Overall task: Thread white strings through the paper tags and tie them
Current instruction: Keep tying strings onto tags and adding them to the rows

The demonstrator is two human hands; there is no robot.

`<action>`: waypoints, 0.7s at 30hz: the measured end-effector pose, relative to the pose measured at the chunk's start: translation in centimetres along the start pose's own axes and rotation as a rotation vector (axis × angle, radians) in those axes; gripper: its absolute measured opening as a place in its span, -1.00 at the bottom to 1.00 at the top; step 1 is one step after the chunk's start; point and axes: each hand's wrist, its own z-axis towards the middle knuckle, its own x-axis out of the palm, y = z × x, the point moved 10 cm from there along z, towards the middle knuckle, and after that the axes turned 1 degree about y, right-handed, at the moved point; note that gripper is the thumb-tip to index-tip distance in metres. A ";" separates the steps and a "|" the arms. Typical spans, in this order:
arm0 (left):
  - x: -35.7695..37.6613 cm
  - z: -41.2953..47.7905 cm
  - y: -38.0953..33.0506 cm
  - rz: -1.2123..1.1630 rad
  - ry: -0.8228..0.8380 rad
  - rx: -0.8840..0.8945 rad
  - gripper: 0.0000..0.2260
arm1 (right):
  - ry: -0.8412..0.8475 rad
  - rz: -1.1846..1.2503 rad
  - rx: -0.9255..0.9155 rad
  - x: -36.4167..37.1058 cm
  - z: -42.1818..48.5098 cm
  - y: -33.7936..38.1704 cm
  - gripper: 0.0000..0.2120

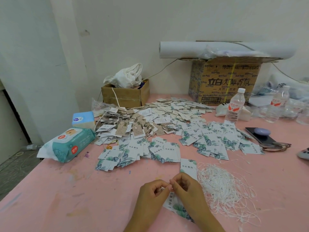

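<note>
At 6 o'clock on the tabletop [66, 190], the left hand [153, 192] and right hand [186, 187] both pinch a white string [162, 188] over a paper tag [174, 207]. The string looks limp and light, so it is probably best held near its ends. The spare strings [222, 186] lie at 3 o'clock.

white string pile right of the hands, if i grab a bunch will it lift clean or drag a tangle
Probably floppy and very light: the white string pile lies in loose, curling loops on the pink table. Its strands cross everywhere, so a handful would likely drag neighbours along. Pushed, it should bunch up rather than slide whole.
</note>
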 end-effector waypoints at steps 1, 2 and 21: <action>0.0 0.0 0.0 0.000 0.002 0.000 -0.83 | 0.002 0.001 -0.001 0.0 0.0 0.0 -0.88; 0.0 0.0 -0.1 0.000 0.003 0.001 -0.84 | 0.002 0.002 -0.001 0.0 0.0 0.0 -0.89; 0.0 0.0 0.1 0.004 0.000 -0.002 -0.83 | -0.008 -0.011 -0.004 0.0 0.0 -0.2 -0.88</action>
